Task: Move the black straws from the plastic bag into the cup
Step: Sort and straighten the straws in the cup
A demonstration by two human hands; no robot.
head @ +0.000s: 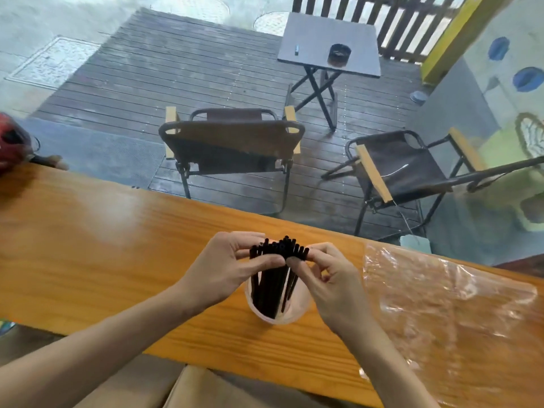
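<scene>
Head view: black straws [275, 278] stand bunched, slightly fanned, in the translucent cup [297, 307].

Soft, even daylight; a pale sheen on the tabletop [117, 231] and glare on the bag [441, 304]. Wide-angle bending at the edges, which look perhaps slightly blurred.

1. Two bare forearms enter from the lower left and lower right of the frame, no sleeves in view.
2. The left hand [223, 272] and right hand [332, 284] carry no rings, gloves or watches.
3. Wrists are uncovered, free of bands or bracelets.
4. Fingernails, where seen, look short and unpainted.
5. Tan fabric, possibly trousers, shows at bottom centre.
</scene>
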